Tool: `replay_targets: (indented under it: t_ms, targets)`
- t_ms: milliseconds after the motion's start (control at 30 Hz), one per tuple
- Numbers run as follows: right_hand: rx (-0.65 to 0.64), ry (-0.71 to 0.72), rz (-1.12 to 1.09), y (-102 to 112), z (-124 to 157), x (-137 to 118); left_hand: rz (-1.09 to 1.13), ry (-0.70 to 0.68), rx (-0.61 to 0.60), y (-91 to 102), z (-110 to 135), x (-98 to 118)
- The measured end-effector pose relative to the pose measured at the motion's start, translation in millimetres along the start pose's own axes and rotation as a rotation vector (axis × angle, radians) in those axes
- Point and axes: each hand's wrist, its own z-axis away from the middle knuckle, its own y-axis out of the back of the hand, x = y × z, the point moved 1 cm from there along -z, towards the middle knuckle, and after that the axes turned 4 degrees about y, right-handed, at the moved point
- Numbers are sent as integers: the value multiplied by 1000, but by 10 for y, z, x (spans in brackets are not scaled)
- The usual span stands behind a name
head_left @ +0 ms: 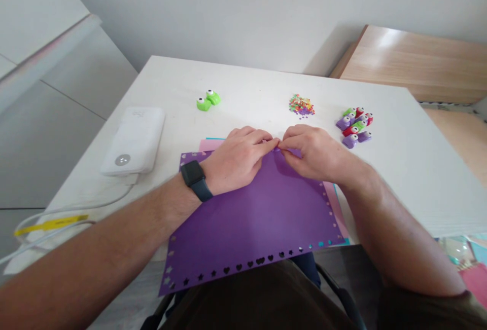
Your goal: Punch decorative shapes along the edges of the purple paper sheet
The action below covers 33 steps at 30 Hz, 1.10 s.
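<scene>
Left hand (236,161): fingers nearly closed, tips at the far edge of the purple paper sheet (247,223); any actual hold on it impossible to tell; black smartwatch (193,180) on the wrist.
Right hand (314,153): curled, thumb and fingers pinching that same edge; edge slightly raised there.
Hand placement: fingertips meeting, apparently to work one spot of the edge.
Sheet: flat on the white table (384,203); punched stars and hearts along its border; pink paper sheet (211,144) beneath.
In the way: forearms across the near part; pile of paper cut-outs (302,105) just beyond the fingertips, not touching.
Around: green craft punches (208,100) to the left; purple, red and green craft punches (353,127) to the right, probably set aside within reach; white power bank (133,140) and cable (51,224) further left.
</scene>
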Motion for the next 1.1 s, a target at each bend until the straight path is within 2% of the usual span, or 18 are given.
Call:
replay_targets:
  t_ms: [500, 733, 967, 1100]
  targets:
    - [-34, -22, 3, -24, -34, -6, -80, 2, -34, 31, -23, 61]
    - [57, -45, -19, -53, -1, 9, 20, 42, 18, -25, 33, -18]
    - [158, -83, -63, -28, 15, 31, -33, 136, 38, -29, 65, -109]
    - [126, -93, -64, -82, 11, 55, -41, 116, 20, -23, 63, -88]
